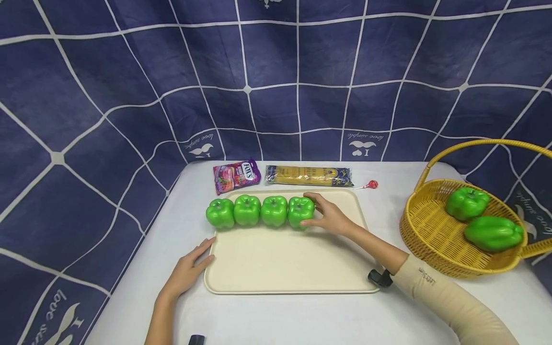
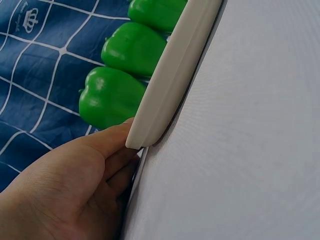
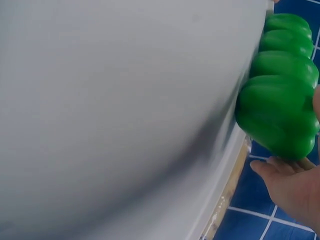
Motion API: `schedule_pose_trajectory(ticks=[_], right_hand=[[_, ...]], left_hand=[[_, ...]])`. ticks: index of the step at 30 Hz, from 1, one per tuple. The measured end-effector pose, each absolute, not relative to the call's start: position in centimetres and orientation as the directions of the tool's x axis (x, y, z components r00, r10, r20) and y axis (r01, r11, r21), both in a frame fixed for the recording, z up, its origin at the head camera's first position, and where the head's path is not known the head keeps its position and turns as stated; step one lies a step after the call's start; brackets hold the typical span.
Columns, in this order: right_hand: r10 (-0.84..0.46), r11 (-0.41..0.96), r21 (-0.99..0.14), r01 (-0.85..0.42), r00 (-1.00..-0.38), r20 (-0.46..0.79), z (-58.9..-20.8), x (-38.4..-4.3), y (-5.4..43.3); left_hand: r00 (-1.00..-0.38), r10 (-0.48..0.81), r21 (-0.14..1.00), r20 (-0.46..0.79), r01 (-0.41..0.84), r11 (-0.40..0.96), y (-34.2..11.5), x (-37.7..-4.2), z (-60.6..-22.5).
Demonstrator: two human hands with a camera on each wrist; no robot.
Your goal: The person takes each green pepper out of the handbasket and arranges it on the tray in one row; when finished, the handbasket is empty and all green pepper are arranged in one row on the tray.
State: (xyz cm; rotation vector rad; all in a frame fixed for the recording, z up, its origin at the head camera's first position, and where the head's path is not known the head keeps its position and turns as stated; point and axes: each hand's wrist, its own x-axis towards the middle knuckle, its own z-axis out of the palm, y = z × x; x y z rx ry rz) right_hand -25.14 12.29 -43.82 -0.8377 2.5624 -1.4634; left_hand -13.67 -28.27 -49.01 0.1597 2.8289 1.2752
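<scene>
1. Behind the white desk [image 1: 302,316] hangs a navy cloth [image 1: 129,96] with a white grid.
2. Only the head view shows the whole layout: four green peppers in a touching row along the far part of a cream tray [image 1: 284,268], a candy bag [image 1: 236,175], a pasta packet [image 1: 308,175] and a lollipop [image 1: 372,184] behind the tray, and a yellow basket [image 1: 424,239] holding two more peppers at the right.
3. The right hand [image 1: 329,215] holds the rightmost pepper [image 1: 301,211], thumb at its near side and fingers at its far side.
4. The left hand [image 1: 189,268] lies flat, fingers relaxed, at the tray's near left corner.
5. The left wrist view shows those fingers [image 2: 112,160] touching the tray rim; the fingertips are hidden beneath it.
6. The right wrist view is blurred and cuts off most of the right hand.
</scene>
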Motion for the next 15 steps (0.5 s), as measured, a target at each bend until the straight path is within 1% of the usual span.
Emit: schedule_pose_trajectory(ticks=[7, 11, 15], right_hand=[[-0.490, 0.459, -0.750, -0.476, -0.840, 0.233, -43.0, -24.6, 13.8], [-0.471, 0.532, -0.667, -0.522, -0.837, 0.279, -42.0, -23.7, 15.6], [-0.454, 0.585, -0.584, -0.563, -0.824, 0.340, -40.9, -22.4, 18.3]], left_hand=[[-0.994, 0.113, 0.744, 0.008, 0.081, 0.663, -28.1, -13.8, -48.9], [-0.995, 0.104, 0.740, 0.002, 0.071, 0.669, -28.1, -13.8, -48.9], [-0.996, 0.091, 0.736, -0.008, 0.056, 0.675, -28.1, -13.8, -48.9]])
